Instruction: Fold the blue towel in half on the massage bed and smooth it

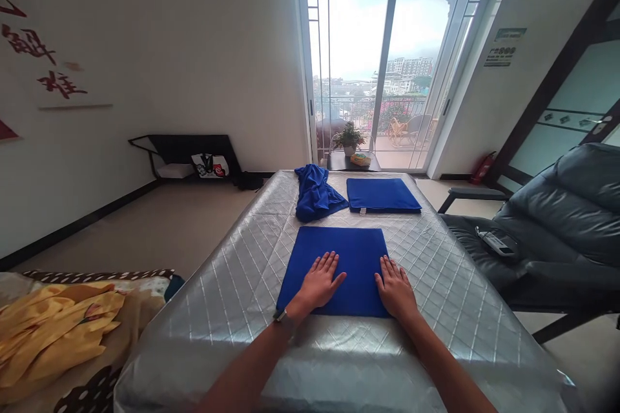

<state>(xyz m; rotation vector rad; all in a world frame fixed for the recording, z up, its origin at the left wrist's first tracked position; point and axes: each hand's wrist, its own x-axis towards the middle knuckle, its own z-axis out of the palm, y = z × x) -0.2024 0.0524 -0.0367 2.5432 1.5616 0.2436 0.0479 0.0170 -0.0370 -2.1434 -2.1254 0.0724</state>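
A blue cloth [353, 251] lies flat as a near square on the silver quilted table cover [232, 277]. My left hand [321, 281] rests palm down on its left-middle part, fingers stretched out and thumb apart. At the cloth's right edge my right hand [396, 287] lies flat with its fingers extended. Neither hand grips anything. Beyond the cloth, a crumpled blue cloth [314, 193] sits in a loose heap at the far left of the table. To the right of that heap is a folded blue cloth [383, 195] with a small white tag on its near edge.
A dark armchair [557, 226] stands close on the right, with a remote-like device [495, 242] on its seat. Yellow fabric [58, 329] lies on a padded surface at lower left. Past the table's far end are a potted plant [349, 137] and a sliding glass door [346, 32].
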